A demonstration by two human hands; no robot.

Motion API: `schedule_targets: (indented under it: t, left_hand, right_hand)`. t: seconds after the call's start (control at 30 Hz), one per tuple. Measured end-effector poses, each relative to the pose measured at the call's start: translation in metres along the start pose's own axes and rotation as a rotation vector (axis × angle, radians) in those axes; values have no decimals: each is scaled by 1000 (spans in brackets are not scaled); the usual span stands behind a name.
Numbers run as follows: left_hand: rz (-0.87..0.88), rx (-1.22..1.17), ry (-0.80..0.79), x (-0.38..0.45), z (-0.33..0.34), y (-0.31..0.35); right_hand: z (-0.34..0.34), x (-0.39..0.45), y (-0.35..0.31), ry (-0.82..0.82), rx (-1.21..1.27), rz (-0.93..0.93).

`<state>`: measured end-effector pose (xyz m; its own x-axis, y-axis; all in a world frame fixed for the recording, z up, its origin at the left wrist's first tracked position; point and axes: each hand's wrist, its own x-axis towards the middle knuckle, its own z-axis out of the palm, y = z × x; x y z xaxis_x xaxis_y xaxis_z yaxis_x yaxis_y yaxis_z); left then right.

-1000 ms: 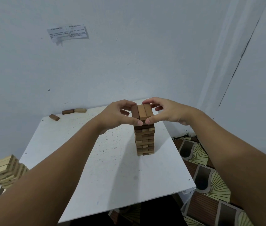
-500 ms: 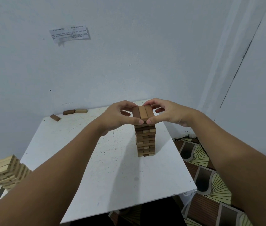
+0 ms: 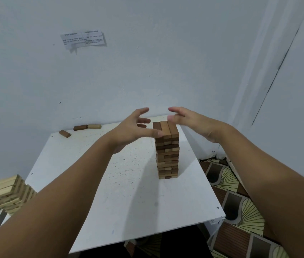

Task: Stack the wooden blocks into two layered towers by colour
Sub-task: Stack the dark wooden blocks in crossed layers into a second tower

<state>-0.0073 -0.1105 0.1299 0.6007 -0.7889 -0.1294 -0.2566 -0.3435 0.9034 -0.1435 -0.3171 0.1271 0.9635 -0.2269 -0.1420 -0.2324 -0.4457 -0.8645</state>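
Nearest, two bare forearms reach forward over a white table (image 3: 121, 202), one from each lower corner. Off the table's near left edge stands a pale block stack (image 3: 10, 195), its layers a little uneven. On the right, past the table edge, lies a patterned floor mat (image 3: 240, 207) with fan shapes.

Further in, right of the table's middle, stands the brown block tower (image 3: 167, 149), upright, with three blocks laid side by side on top. The left hand (image 3: 128, 130) is just left of the tower's top, fingers spread wide and holding nothing; its thumb tip lies against the top layer's near left corner, though whether it truly touches I cannot tell. The right hand (image 3: 192, 121) hovers at the tower's far right top, fingers loosely spread and blurred, gripping nothing.

Along the table's far left edge lie three loose blocks (image 3: 80, 127), two dark and one pale. Beyond, a paper note (image 3: 83, 39) sticks to the wall.
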Motion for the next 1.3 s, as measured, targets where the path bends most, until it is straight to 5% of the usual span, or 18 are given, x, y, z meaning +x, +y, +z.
schedule_targets:
  t: [0.17, 0.3, 0.53, 0.83, 1.3]
  left_hand:
    - [11, -202, 148, -15, -31, -2]
    - [-11, 104, 401, -32, -55, -31]
    - [-151, 376, 603, -66, -76, -95]
    - [-323, 396, 616, -77, -94, -183]
    - [-495, 562, 784, 30, -135, -242]
  right_hand:
    - [3, 1, -41, 260, -160, -113]
    - [26, 11, -80, 404, -479, -289]
    - [120, 31, -116, 297, -475, -405]
    - [237, 91, -35, -10, -496, -121]
    - [284, 222, -13, 122, -457, -165]
